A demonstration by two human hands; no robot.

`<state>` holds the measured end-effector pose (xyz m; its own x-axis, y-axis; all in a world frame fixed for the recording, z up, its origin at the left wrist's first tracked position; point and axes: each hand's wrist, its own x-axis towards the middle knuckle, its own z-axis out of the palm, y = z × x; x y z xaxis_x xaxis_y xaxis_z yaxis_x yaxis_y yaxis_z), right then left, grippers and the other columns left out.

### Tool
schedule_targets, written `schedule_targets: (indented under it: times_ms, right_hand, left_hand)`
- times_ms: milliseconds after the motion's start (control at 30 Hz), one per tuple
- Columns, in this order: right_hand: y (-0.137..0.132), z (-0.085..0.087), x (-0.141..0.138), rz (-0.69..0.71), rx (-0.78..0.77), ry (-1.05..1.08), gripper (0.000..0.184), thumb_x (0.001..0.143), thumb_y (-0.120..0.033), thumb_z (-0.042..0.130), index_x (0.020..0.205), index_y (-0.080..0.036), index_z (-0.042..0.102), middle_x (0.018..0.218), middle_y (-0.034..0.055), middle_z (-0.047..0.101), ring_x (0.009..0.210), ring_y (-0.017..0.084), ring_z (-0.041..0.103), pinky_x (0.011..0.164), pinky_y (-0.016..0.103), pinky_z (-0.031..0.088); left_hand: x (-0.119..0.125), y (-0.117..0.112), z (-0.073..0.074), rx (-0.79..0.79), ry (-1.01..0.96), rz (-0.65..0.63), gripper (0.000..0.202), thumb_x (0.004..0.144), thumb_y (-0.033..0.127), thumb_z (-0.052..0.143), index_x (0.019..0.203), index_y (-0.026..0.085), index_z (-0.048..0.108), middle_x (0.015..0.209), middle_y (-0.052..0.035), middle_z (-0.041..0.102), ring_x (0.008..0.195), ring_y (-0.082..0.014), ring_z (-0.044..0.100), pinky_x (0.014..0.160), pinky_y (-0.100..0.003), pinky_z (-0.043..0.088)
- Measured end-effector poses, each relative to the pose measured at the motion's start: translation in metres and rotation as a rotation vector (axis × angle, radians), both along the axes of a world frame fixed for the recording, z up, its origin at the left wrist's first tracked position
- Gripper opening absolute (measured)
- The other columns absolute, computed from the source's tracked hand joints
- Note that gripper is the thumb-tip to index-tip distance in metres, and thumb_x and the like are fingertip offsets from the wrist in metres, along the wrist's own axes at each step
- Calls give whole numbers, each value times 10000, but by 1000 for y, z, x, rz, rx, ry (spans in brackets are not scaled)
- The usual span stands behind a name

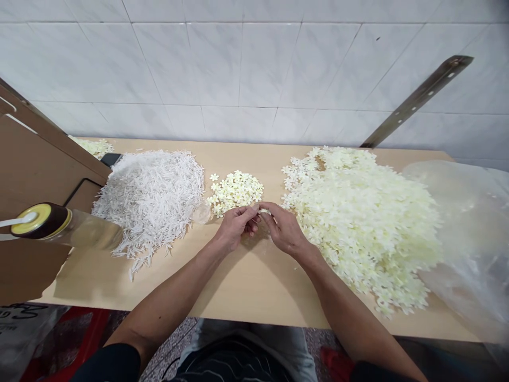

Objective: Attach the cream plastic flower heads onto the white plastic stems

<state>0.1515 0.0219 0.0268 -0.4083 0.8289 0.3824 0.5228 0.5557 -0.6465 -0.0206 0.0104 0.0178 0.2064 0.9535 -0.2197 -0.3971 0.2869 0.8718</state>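
My left hand [239, 224] and my right hand [281, 227] meet over the table, fingertips together. In the pinch of my right thumb and fingers is a small pale artificial flower [265, 211], mostly covered. The fingers of my left hand are pinched against it; what they grip is too small to make out. Just beyond my hands lies a small heap of pale flowers with yellowish centres [237, 189]. A big heap of pale yellow-white flowers [358, 212] spreads to the right. Left of my hands is a pile of thin white sticks [153, 191], beside a small clear dish [202, 213].
A clear bottle [93, 229] with a yellow and dark cap stands at the left, by a cardboard box [32, 175]. A plastic bag [469, 223] lies at the right end of the table [254, 297]. A metal bracket [417, 103] leans at the tiled wall.
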Motion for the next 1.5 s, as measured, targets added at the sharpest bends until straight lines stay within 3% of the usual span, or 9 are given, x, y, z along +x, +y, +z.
schedule_targets:
  times_ms: [200,333,433,600,867,1033,1167,1300,1500]
  right_hand:
    - [-5,1,-3,-38,10,12,328,1032,-283,465,1345,-215,535,1212,118,705,957,232,709,837,397,584]
    - [-3,0,-5,-72,250,71,265,1014,-245,507,1247,-214,629,1280,140,662,1201,251,630,978,406,559]
    - [-3,-3,-7,-47,269,30,308,1029,-232,463,1285,-211,632,1247,137,686,1159,239,660,1017,418,549]
    - [-5,-8,-9,-60,184,20,330,1025,-320,501,1296,-197,645,1262,138,707,1153,255,680,989,417,566]
    - [-5,4,3,-158,-45,161,272,986,-373,591,1145,-218,748,905,34,793,775,186,749,760,315,610]
    - [-6,18,10,-269,-148,329,280,977,-441,587,1025,-203,727,773,23,736,638,165,724,643,294,615]
    - [1,20,12,-309,-284,478,292,946,-472,618,921,-193,697,710,6,648,515,123,612,502,263,548]
    - [10,18,11,-202,-594,788,272,854,-449,732,915,-186,696,772,10,593,586,102,530,499,238,497]
    - [9,25,14,-171,-717,863,342,845,-509,736,811,-183,638,665,-38,386,502,68,290,372,179,209]
  left_hand:
    - [-1,2,-1,-59,-52,-6,411,736,505,824,730,133,649,707,-16,611,509,-63,498,439,-208,340]
    - [1,1,1,-44,-81,32,398,705,480,846,728,138,643,711,-1,601,509,-56,488,438,-209,319]
    - [4,1,-2,-29,-86,47,375,712,468,838,743,140,659,689,5,595,512,-57,485,443,-208,310]
    - [11,-1,-11,-43,-69,55,328,720,438,828,768,141,695,539,37,508,462,-58,424,439,-204,297]
    - [11,-8,0,11,-133,-64,391,768,503,792,860,132,711,790,-29,621,549,-70,525,458,-211,367]
    - [7,-7,2,55,2,24,398,815,517,746,874,123,725,763,-32,617,536,-79,542,464,-217,376]
    - [6,-5,1,37,32,43,411,807,528,745,877,124,726,744,-26,615,530,-77,535,465,-211,365]
    - [6,-5,-1,68,58,36,417,796,529,749,862,118,722,734,-25,616,520,-79,528,460,-215,368]
    - [9,-8,-4,80,88,16,409,804,527,741,872,124,727,740,-30,622,528,-86,538,461,-214,381]
